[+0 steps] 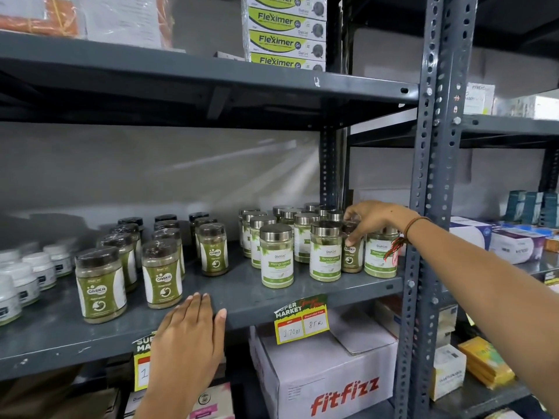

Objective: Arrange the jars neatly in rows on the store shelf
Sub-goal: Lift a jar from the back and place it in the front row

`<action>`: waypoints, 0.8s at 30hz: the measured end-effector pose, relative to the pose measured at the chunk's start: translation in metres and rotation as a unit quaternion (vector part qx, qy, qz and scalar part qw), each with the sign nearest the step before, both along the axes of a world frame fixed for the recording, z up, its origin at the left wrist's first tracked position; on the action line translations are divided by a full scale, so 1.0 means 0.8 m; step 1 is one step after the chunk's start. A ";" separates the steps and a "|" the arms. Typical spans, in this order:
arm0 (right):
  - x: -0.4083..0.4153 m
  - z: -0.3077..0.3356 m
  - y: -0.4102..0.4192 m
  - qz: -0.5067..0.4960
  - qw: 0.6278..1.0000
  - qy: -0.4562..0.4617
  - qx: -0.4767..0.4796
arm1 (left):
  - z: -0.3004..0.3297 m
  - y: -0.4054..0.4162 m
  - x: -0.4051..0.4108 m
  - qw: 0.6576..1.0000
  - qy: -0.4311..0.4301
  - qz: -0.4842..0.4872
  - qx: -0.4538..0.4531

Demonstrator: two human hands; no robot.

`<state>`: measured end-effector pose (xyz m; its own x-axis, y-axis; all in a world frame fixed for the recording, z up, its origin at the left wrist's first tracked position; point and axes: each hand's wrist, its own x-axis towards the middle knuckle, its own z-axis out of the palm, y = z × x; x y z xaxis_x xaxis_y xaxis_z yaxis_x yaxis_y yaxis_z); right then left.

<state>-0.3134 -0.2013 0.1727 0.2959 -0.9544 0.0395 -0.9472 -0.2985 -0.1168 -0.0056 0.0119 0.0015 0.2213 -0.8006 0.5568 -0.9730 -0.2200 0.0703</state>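
Your right hand (pixel 370 220) reaches in over the right end of the shelf (pixel 236 293), fingers curled down around the dark lid of a brown-lidded Gaska jar (pixel 351 252). That jar stands upright on the shelf in among the silver-lidded Moringa jars (pixel 276 257), wedged between two of them in the front row; one sits just to the left of your hand, another just to the right, under your wrist. The grip looks closed on the lid, though your fingers hide most of it. A brown cord bracelet (pixel 416 222) circles that wrist, with a red and green thread tassel hanging below it.

Your left hand (pixel 189 337) lies flat and open on the front lip of the shelf, fingers together, holding nothing. Just beyond its fingertips stands the front of the Gaska jar group (pixel 161 273), brown lids and green labels, in rough rows running back from the edge, well to the left of your right hand. Further left of that hand are small white bottles (pixel 22 278).

Between your two hands a yellow price tag (pixel 301 320) hangs from the shelf edge; a second tag sits partly behind your left hand. Below your right forearm, on the lower shelf, is a white Fitfizz carton (pixel 326 379). Above, stacked Fleximer boxes (pixel 286 31) rest on the upper shelf.
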 end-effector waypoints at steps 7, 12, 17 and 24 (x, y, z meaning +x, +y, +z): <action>0.004 0.026 0.010 -0.009 0.991 -0.050 -0.123 | -0.002 -0.002 0.002 1.000 -0.007 0.000 0.001; 0.023 0.070 0.043 0.013 0.969 -0.064 -0.238 | -0.004 -0.003 0.003 1.000 -0.009 0.003 -0.004; 0.074 0.100 0.093 0.114 0.941 -0.123 -0.294 | -0.003 -0.002 0.001 1.000 -0.007 0.003 -0.012; 0.178 0.068 0.146 0.264 0.927 -0.197 -0.181 | -0.004 -0.002 0.001 1.000 -0.002 -0.006 -0.015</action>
